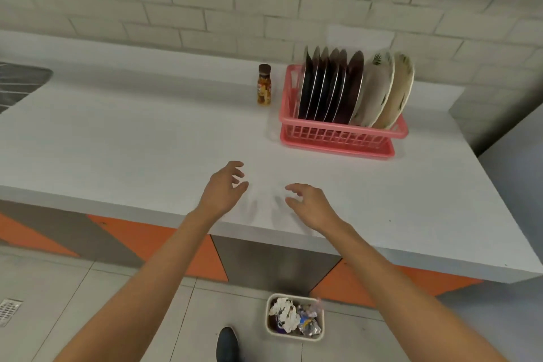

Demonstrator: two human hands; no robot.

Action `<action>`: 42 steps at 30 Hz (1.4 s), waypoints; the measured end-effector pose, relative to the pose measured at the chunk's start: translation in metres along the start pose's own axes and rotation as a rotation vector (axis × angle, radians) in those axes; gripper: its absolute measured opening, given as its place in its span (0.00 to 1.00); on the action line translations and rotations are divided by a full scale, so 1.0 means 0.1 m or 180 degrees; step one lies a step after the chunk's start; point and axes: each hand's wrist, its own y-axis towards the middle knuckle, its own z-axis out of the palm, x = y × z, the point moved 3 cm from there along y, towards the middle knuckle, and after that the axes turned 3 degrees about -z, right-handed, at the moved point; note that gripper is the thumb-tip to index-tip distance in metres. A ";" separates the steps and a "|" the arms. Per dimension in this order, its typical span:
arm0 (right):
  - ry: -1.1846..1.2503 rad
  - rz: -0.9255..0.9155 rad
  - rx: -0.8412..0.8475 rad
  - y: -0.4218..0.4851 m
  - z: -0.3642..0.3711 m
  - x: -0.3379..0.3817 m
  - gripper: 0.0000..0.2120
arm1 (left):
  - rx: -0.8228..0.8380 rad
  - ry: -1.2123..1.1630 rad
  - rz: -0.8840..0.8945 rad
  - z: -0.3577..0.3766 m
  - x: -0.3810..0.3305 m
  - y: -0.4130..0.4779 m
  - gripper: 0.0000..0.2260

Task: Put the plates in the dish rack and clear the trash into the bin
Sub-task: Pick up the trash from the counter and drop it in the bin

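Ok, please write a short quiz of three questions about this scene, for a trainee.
1. True or false: the rack holds both dark and pale plates.
2. Where does the bin stand? A) on the counter B) on the floor C) on a chair
3. What do the left hand and the right hand hold?
Key: 1 true; 2 B; 3 nothing, both are open.

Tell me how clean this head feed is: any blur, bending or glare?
Head view: wide-angle distortion bows the counter; plates in the dish rack look motion-smeared; left hand and right hand have soft fingertips, with faint shadows beneath; bin reads fairly sharp; no harsh glare.
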 end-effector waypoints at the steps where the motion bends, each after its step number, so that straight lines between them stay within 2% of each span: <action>1: -0.0154 0.0053 0.0077 0.14 0.07 0.01 0.21 | 0.0088 0.0115 0.0001 -0.04 0.11 0.17 0.19; 6: -0.0738 0.0324 0.0428 0.72 0.39 0.07 0.29 | 0.0462 0.1040 0.0199 -0.10 0.49 0.93 0.24; 11: -0.1684 0.0444 0.0347 1.05 0.54 0.14 0.28 | 0.0674 0.1900 0.0287 -0.05 0.81 1.47 0.30; 13: -0.1930 0.0476 0.0273 1.14 0.55 0.14 0.25 | 0.0583 0.2084 0.0425 0.01 0.96 1.53 0.31; 16: -0.1863 0.0523 0.0246 1.32 0.47 0.24 0.20 | 0.0352 0.1999 0.0644 0.04 1.07 1.55 0.30; 19: -0.1427 0.0468 0.0184 1.62 0.35 0.42 0.18 | 0.0300 0.1778 0.0720 0.02 1.07 1.67 0.27; 24: -0.1055 -0.0361 -0.0377 2.27 0.06 0.99 0.13 | 0.0194 0.1636 0.0698 0.03 1.09 1.73 0.26; 29: -0.1160 -0.0757 -0.1020 3.12 -0.36 1.34 0.12 | 0.0120 0.1558 0.0704 0.04 1.10 1.75 0.25; 33: -0.1519 -0.0400 -0.1245 3.68 -0.63 1.43 0.22 | 0.0146 0.1468 0.0689 0.03 1.11 1.74 0.25; 36: -0.1662 0.0097 -0.1063 3.97 -0.66 1.40 0.28 | 0.0180 0.1552 0.0678 0.04 1.10 1.75 0.25; 39: -0.1840 0.0345 -0.0740 4.12 -0.58 1.31 0.26 | 0.0169 0.1575 0.0677 0.04 1.11 1.75 0.25; 42: -0.2051 0.0233 -0.0876 4.10 -0.47 1.22 0.22 | 0.0185 0.1627 0.0668 0.04 1.10 1.75 0.25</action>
